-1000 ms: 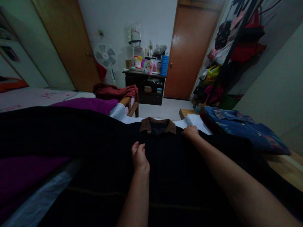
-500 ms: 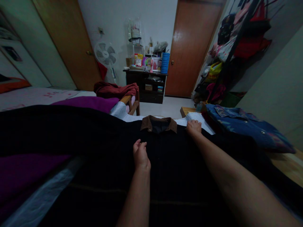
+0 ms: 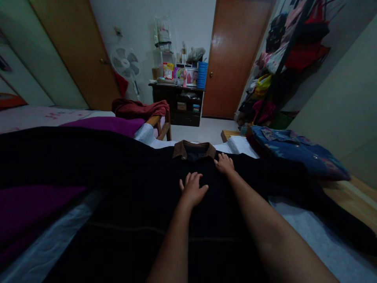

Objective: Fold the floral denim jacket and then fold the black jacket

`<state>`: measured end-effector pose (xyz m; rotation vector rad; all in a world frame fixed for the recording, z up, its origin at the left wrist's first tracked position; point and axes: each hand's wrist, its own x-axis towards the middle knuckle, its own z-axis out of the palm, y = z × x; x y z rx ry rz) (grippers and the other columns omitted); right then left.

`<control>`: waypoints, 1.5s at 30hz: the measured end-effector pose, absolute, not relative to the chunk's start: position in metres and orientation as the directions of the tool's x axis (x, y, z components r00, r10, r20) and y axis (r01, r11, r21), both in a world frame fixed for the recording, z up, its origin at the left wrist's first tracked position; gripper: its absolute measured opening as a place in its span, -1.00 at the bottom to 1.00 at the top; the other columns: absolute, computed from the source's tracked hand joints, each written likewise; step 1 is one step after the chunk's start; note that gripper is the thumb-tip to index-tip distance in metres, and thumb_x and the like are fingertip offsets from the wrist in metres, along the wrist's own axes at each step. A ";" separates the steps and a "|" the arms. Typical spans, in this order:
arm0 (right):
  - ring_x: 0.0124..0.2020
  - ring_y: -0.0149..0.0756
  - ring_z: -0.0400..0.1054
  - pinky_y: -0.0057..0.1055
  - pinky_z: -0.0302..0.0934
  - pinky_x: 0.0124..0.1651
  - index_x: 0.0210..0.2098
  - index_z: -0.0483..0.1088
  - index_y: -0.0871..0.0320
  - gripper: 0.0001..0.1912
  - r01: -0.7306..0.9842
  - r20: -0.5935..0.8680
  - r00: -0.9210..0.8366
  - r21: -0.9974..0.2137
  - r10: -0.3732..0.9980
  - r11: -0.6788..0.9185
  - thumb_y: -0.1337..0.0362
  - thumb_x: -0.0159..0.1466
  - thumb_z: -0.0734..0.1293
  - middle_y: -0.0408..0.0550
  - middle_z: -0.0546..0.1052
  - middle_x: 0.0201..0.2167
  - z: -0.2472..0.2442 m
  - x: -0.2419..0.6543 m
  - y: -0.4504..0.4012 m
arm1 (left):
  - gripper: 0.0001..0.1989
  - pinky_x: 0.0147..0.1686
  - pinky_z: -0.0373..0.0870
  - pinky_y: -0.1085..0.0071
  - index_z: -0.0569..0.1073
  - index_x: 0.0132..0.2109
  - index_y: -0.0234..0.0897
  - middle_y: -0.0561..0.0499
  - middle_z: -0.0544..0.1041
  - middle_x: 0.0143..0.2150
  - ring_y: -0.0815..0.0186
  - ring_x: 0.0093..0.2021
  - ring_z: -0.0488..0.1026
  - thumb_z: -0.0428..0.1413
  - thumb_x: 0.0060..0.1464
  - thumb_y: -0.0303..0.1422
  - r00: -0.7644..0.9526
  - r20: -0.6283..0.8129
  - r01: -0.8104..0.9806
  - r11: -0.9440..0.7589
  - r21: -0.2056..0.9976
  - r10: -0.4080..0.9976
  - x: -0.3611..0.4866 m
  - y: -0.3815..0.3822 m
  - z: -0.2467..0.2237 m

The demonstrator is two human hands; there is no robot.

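Note:
A black jacket [image 3: 132, 188] lies spread out in front of me, its sleeves stretched to both sides. Its brown collar [image 3: 178, 149] points away from me, with a snap button on one side. My left hand [image 3: 193, 189] is over the chest below the collar, fingers spread, holding nothing. Close to the collar's right corner, my right hand [image 3: 224, 163] rests on the cloth with its fingers stretched out. Under the jacket is a pale cover [image 3: 312, 232].
Folded blue denim clothing [image 3: 297, 151] lies at the right. Purple cloth [image 3: 114, 125] and a reddish cloth [image 3: 138, 109] are on the left. Farther back stand a fan [image 3: 126, 63], a dark cabinet [image 3: 160, 98] and a brown door [image 3: 232, 59]. Bags [image 3: 306, 51] hang at the right.
My left hand has moved right and its fingers have spread. My right hand has slid left from the shoulder to beside the collar. The view has shifted slightly.

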<state>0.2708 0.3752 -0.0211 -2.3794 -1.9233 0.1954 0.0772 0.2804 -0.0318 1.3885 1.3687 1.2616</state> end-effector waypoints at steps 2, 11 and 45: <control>0.37 -0.03 -0.14 -0.13 -0.20 0.31 0.32 0.06 0.24 -0.39 0.965 -0.062 0.209 -0.147 0.976 -0.216 0.08 0.35 0.09 0.12 0.07 0.36 -0.017 0.269 0.367 | -0.60 0.23 -0.49 -0.24 0.43 -0.35 -0.14 -0.09 0.48 0.04 -0.09 0.30 0.13 0.39 -0.41 -0.45 -0.005 0.177 0.329 -0.166 0.930 0.984 0.083 0.274 -0.037; 0.38 -0.06 -0.13 -0.08 -0.25 0.34 0.30 0.10 0.25 -0.39 0.929 -0.027 0.276 -0.249 0.961 -0.274 0.12 0.32 0.13 0.11 0.07 0.36 -0.026 0.243 0.293 | -0.73 0.26 -0.41 -0.19 0.44 -0.26 -0.13 -0.13 0.43 0.10 -0.02 0.35 0.07 0.29 -0.16 -0.39 -0.022 0.209 0.311 -0.192 0.931 0.978 0.087 0.268 -0.040; 0.36 -0.06 -0.08 0.11 -0.28 0.31 0.21 0.25 0.05 -0.48 0.916 0.097 -0.126 -0.372 0.987 0.153 0.05 0.29 0.21 -0.01 0.20 0.31 -0.024 0.185 0.200 | -0.53 0.30 -0.10 0.14 0.31 0.22 -0.28 -0.16 0.20 0.34 0.16 0.37 0.03 -0.10 0.17 -0.49 0.191 -0.101 0.965 -0.206 -0.160 0.976 -0.109 0.272 0.034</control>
